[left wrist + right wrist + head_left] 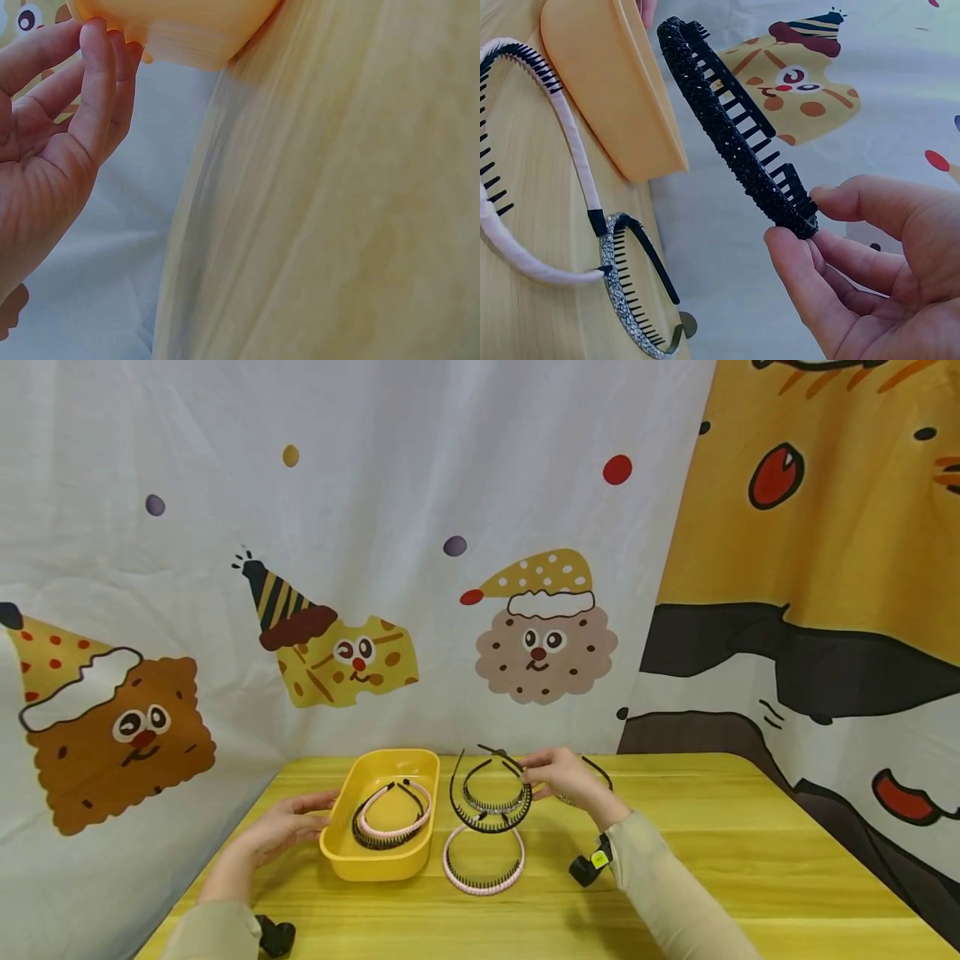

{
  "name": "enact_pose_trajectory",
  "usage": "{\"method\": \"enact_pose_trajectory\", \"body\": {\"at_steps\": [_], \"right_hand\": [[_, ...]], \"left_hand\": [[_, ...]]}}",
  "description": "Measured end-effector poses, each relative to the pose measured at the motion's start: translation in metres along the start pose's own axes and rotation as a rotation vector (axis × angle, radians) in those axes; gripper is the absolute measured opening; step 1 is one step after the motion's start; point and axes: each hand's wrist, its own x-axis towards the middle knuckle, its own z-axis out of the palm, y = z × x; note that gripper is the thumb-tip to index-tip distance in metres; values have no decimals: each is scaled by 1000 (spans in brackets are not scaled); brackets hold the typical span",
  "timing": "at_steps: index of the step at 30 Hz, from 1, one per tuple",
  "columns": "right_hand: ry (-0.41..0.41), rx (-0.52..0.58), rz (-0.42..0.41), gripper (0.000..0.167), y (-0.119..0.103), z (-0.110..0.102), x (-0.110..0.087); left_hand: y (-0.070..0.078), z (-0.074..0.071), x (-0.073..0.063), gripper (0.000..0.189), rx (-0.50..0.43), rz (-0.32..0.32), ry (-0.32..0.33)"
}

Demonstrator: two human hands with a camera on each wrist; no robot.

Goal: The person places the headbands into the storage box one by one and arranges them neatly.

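My right hand (566,779) pinches a black glittery headband (739,146) with comb teeth by one end, thumb on one side and fingers on the other. It is raised above the table. Below it lie a silver glittery headband (619,289) and a pink toothed headband (483,888), their ends meeting in the right wrist view. The fingertips of my left hand (288,827) rest against the left side of a yellow tray (381,868), fingers loosely extended. Inside the tray lie a pink headband (386,834) and a dark toothed headband (367,841).
Another dark headband (597,767) lies behind my right hand, partly hidden by it. The wooden table (720,852) ends at the back against a white cloth (375,485) printed with cartoon figures.
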Motion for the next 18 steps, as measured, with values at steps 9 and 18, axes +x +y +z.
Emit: {"method": "enact_pose_trajectory", "body": {"at_steps": [9, 18], "right_hand": [[-26, 31, -2, 39, -3, 10, 7], [-56, 19, 9, 40, -6, 20, 16]], "left_hand": [[-1, -1, 0, 65, -2, -4, -3], [-2, -2, 0, 65, -5, -18, 1]]}}
